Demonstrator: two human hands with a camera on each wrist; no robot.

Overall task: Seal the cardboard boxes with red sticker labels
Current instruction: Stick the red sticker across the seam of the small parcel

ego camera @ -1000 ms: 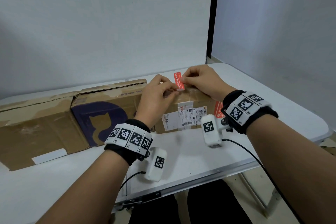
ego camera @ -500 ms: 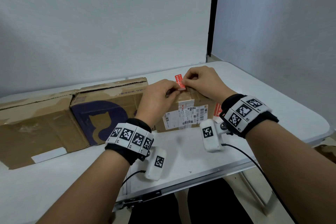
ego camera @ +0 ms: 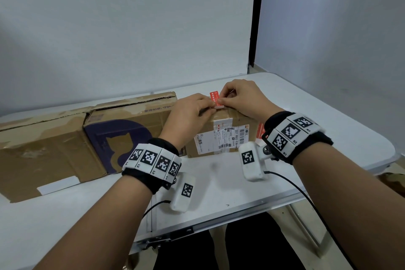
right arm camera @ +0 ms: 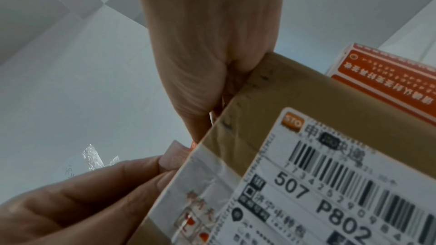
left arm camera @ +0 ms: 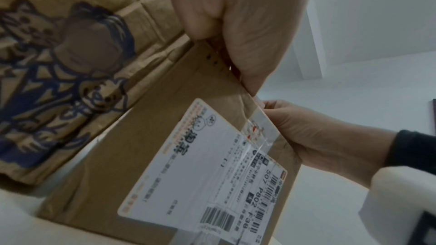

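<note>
A small cardboard box (ego camera: 221,136) with a white shipping label stands on the table, also seen in the left wrist view (left arm camera: 146,137) and the right wrist view (right arm camera: 295,96). Both hands meet over the box's top front edge. My left hand (ego camera: 192,109) and my right hand (ego camera: 241,96) pinch a small red sticker (ego camera: 214,97) that stands upright between the fingertips. A white strip (ego camera: 219,107) shows at its lower end. The wrist views show curled fingers at the box edge (left arm camera: 235,25) (right arm camera: 212,53); the sticker is mostly hidden there.
A larger box with a blue cat print (ego camera: 122,136) sits just left of the small one, and a long worn carton (ego camera: 39,155) lies further left. A red sticker sheet (right arm camera: 389,81) lies right of the small box. The white table's front edge (ego camera: 219,223) is near.
Both hands have stayed at the box's top edge with the sticker. Less red shows now, and a white strip has appeared at the sticker's lower end.
</note>
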